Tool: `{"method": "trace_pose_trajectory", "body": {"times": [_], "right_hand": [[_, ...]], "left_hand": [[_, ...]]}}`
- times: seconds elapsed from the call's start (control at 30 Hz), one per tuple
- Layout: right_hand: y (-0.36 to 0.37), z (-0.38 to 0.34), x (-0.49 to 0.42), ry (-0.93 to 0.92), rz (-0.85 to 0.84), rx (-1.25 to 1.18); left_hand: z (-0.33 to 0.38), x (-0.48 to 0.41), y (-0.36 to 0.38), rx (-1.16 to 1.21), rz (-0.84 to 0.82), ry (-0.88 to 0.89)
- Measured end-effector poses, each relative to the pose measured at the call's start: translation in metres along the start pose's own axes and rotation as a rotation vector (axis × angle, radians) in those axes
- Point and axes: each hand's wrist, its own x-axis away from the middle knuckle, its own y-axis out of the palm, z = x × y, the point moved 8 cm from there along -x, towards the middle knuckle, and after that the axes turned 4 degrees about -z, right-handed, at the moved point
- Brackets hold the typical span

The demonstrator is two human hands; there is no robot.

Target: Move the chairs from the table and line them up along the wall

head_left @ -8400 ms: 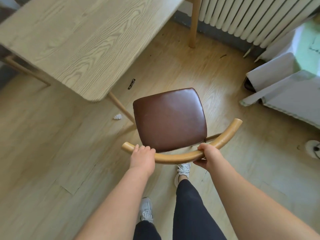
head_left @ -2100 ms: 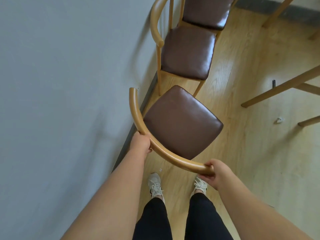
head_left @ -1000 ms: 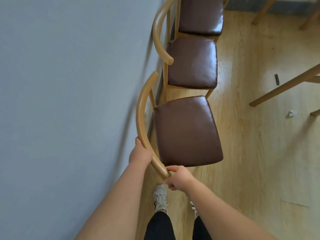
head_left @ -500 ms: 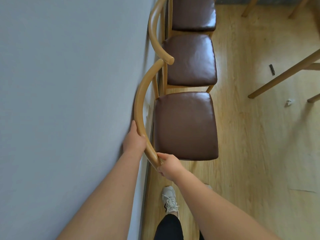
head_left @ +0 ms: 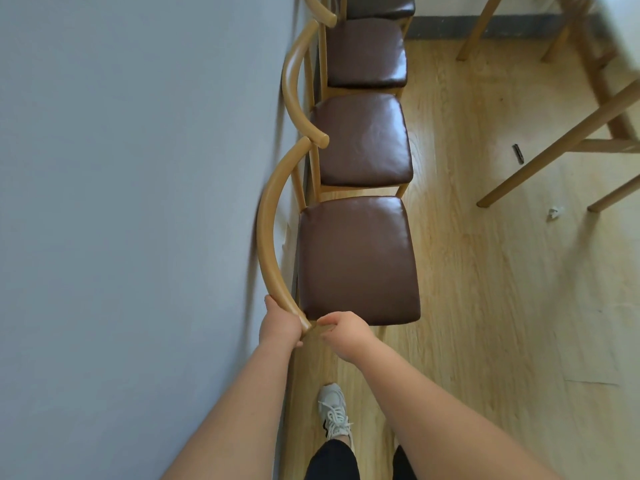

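Head view: against the grey wall (head_left: 138, 202) the nearest chair (head_left: 356, 261) is set, backrest to it, seat facing the room, in line with other chairs (head_left: 360, 140) (the row runs lengthwise along the wall). Table legs (head_left: 554, 147) are seen at right, well apart. The backrest's near end is gripped by the left hand (head_left: 278, 325). The right hand (head_left: 343, 332) is curled beside it, hold unclear.

Bare forearms (head_left: 242, 410); black trousers (head_left: 330, 460); white-grey lace-up sneaker (head_left: 333, 415), dark side accent.

Home dining room, likely; laminate floor (head_left: 485, 306); grey wall (head_left: 121, 202); padded wooden chairs (head_left: 356, 258); wooden table legs (head_left: 554, 147).
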Motion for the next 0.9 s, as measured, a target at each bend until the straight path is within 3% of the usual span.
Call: {"method": "trace_pose_trajectory", "body": {"times": [0.43,0.67,0.9], "right_hand": [[-0.036,0.065,0.019,0.135,0.139,-0.189],[-0.065,0.064,0.050,0.111,0.244,-0.122],[-0.111,0.077,0.102,0.046,0.316,-0.002]], "left_hand": [[0.010,-0.001,-0.003,-0.104,0.042,0.035],[0.019,0.043,0.005,-0.543,0.159,0.197],[0.017,0.112,0.044,-0.833,0.122,0.410]]}}
